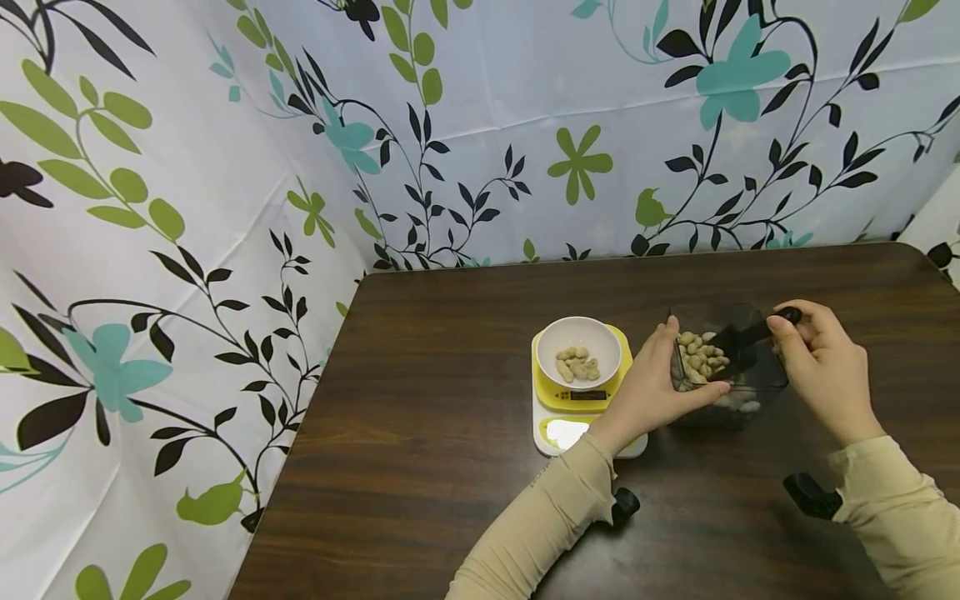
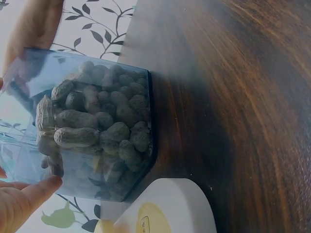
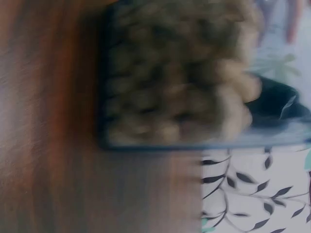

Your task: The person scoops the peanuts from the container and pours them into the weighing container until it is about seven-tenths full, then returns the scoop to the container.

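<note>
Nearest the camera, two beige sleeves (image 1: 525, 533) reach in over the table's near side, a black wrist mount (image 1: 624, 506) showing beneath the left cuff. Between the hands stands a clear box (image 1: 761, 379) of peanuts (image 1: 702, 357), toward the table's far right corner, and a black scoop (image 1: 738, 342) slants down into it with its blade among the nuts. The thumb and curled fingers of the right hand (image 1: 828, 367) grip the scoop's handle, the blade pointing left and down. The left hand (image 1: 651, 375) clasps the box at its near left corner, thumb along the near wall, the other fingers nearly straight at the left side. Both forearms angle in from the near edge, wrists low. Just left of the box sits a yellow and white scale (image 1: 547, 398); a white bowl (image 1: 551, 343) on it holds a few more peanuts. The left wrist and hand cover part of the scale's right side, and the right hand hides part of the box. The brown table (image 1: 420, 433) runs on to its left edge, with a leaf-patterned curtain (image 1: 487, 100) behind its far edge. The right wrist view is blurred.
</note>
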The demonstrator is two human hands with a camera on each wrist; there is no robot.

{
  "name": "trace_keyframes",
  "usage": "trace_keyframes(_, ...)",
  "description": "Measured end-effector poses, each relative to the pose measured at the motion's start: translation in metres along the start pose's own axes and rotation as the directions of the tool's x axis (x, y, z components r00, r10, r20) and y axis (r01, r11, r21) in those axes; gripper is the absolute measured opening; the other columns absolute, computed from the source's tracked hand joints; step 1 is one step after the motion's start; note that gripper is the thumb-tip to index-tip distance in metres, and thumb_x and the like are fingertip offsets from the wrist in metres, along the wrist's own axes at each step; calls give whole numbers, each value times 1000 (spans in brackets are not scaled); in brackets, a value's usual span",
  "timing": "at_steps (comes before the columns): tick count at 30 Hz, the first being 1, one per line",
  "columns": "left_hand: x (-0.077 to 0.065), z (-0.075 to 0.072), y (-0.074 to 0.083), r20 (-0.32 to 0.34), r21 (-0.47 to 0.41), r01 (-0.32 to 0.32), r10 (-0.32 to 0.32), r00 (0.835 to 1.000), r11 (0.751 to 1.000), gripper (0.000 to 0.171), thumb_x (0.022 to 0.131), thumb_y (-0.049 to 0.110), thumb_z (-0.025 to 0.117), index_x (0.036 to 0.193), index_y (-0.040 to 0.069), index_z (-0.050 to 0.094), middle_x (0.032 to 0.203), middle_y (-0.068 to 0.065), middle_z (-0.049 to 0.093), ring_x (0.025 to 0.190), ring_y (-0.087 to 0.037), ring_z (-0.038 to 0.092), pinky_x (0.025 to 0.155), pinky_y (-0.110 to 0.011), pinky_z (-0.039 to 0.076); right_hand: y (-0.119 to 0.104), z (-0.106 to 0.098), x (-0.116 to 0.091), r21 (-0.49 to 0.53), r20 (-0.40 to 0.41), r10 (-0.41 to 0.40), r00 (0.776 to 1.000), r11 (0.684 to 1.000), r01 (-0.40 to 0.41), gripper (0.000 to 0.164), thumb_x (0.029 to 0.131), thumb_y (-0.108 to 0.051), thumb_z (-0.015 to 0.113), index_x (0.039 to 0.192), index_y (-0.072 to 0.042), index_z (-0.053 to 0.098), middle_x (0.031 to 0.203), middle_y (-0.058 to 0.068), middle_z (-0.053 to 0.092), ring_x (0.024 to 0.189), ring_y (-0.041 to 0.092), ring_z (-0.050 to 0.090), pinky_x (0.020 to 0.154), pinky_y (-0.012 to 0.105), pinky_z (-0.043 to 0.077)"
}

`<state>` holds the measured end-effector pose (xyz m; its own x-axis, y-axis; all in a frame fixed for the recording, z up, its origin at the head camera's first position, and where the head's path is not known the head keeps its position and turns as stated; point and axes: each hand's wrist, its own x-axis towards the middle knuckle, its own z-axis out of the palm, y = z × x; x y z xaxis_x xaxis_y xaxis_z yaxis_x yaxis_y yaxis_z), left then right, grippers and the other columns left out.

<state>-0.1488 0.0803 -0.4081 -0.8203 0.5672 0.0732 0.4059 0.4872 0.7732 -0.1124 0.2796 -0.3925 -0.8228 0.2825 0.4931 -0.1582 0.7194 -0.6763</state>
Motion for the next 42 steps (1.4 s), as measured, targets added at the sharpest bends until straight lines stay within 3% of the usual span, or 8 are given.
trace_keyframes(4, 0, 1, -1, -5, 13, -18, 18, 1000, 1000, 92, 85, 53, 59, 151, 21, 4, 157, 5, 10, 145, -8, 14, 114, -32, 29, 5, 1, -3, 15, -1, 65, 998, 998, -65, 27, 96, -24, 51, 114, -5, 57, 62, -41, 43, 41, -7, 38, 39, 19, 28)
trace_keyframes(16, 0, 0, -1, -14, 21, -13, 14, 1000, 1000, 92, 85, 54, 59, 151, 23, 2, 157, 7, 10, 145, -9, 14, 114, -33, 29, 6, -5, -1, 20, 70, -18, 997, 1000, 17, 27, 98, -19, 47, 119, -2, 53, 64, -30, 43, 44, -5, 36, 41, 19, 28)
trace_keyframes(25, 1, -1, 0, -23, 19, -18, 19, 1000, 1000, 92, 85, 53, 59, 151, 21, 4, 157, 5, 9, 145, -8, 13, 114, -32, 28, 3, -1, 8, -20, 95, 39, 995, 999, -37, 33, 99, -28, 44, 119, -3, 52, 53, -13, 37, 38, 6, 29, 40, 25, 24)
trace_keyframes(28, 0, 0, 0, -19, 19, -14, 14, 1000, 1000, 91, 85, 53, 59, 151, 21, 5, 157, 6, 8, 145, -8, 12, 115, -32, 28, 3, 0, 10, -22, 81, 90, 993, 996, -89, 26, 98, -34, 45, 113, -14, 53, 50, -15, 36, 37, 6, 29, 39, 25, 24)
trace_keyframes(33, -1, 0, -2, -13, 13, -11, 11, 1000, 1000, 91, 85, 53, 58, 151, 22, 4, 157, 6, 8, 145, -7, 11, 115, -33, 28, 6, 1, 10, 29, 80, 161, 984, 986, -163, 8, 98, -36, 43, 106, -35, 47, 55, -29, 44, 46, 0, 36, 43, 25, 27)
trace_keyframes(36, -1, 1, -3, -8, 7, -9, 9, 1000, 1000, 91, 85, 54, 58, 151, 22, 3, 157, 7, 7, 145, -7, 11, 115, -34, 28, 7, 2, 10, 55, 84, 182, 980, 981, -187, 7, 98, -36, 43, 104, -38, 47, 58, -33, 46, 51, -2, 38, 45, 24, 28)
trace_keyframes(42, 0, 1, -3, -10, 1, -10, 10, 1000, 1000, 91, 85, 54, 59, 150, 25, 2, 157, 8, 7, 145, -7, 11, 115, -34, 28, 11, 2, 7, 138, 124, 140, 982, 978, -157, 14, 99, -26, 43, 107, -37, 47, 62, -28, 50, 52, -4, 41, 46, 22, 30)
